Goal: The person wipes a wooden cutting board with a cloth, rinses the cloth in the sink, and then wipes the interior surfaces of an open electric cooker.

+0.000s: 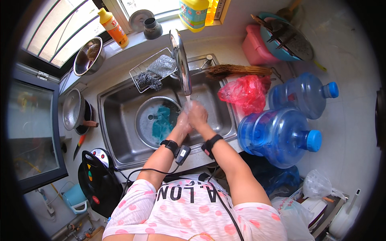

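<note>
My left hand [182, 123] and my right hand [198, 114] are pressed together under a thin stream of water. The stream falls from the chrome faucet [182, 64] above the stainless steel double sink [119, 120]. Blur and splashing hide my fingers, and no object shows between them. Just left of my hands, a round metal basin [138, 126] rests in the left bowl. In it lies a limp teal item [161, 125], perhaps cloth or gloves, in foamy water. Both wrists wear black straps, the left one with a small cabled device [182, 154].
A wire rack [134, 73] holding a steel wool scourer [150, 80] sits behind the left bowl. On the right are a straw brush [241, 70], a red plastic bag [242, 93] and two large blue water bottles [274, 135]. A knife [79, 146] and black appliance [96, 183] are left.
</note>
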`<control>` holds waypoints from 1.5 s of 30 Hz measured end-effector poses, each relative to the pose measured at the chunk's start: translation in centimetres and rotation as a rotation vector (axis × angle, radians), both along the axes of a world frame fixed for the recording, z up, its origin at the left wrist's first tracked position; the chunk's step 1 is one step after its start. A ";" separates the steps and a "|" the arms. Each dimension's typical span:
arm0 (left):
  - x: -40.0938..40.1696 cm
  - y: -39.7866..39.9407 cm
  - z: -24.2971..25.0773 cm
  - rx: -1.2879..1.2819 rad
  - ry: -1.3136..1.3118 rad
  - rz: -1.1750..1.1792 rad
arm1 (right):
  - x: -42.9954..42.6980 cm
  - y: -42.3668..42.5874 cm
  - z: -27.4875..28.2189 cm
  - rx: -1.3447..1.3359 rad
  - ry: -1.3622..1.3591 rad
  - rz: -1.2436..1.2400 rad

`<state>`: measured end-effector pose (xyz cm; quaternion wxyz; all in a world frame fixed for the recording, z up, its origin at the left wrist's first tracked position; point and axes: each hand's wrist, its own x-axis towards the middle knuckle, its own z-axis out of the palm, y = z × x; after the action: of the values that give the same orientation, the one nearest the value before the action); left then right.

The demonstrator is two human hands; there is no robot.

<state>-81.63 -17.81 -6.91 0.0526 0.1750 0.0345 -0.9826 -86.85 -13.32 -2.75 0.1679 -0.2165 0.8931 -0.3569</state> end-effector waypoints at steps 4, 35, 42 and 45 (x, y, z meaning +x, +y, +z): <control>2.7 -3.8 -3.7 -0.217 -0.384 0.009 | 2.4 -2.4 1.7 0.102 -0.094 -0.032; 4.7 -4.8 4.3 -0.453 -0.705 -0.036 | -0.2 -1.7 0.8 -0.266 -0.534 0.011; 4.6 -5.3 2.1 -0.285 -0.369 -0.011 | 0.1 0.1 2.0 -0.395 -0.603 -0.368; 2.6 -3.7 3.8 -0.310 -0.594 -0.006 | -2.6 2.8 -4.4 -0.273 -0.484 -0.405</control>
<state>-79.06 -21.50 -3.14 0.0833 0.4436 -0.1329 -0.8824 -89.42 -10.48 -7.17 0.2702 0.0356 0.7962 -0.5402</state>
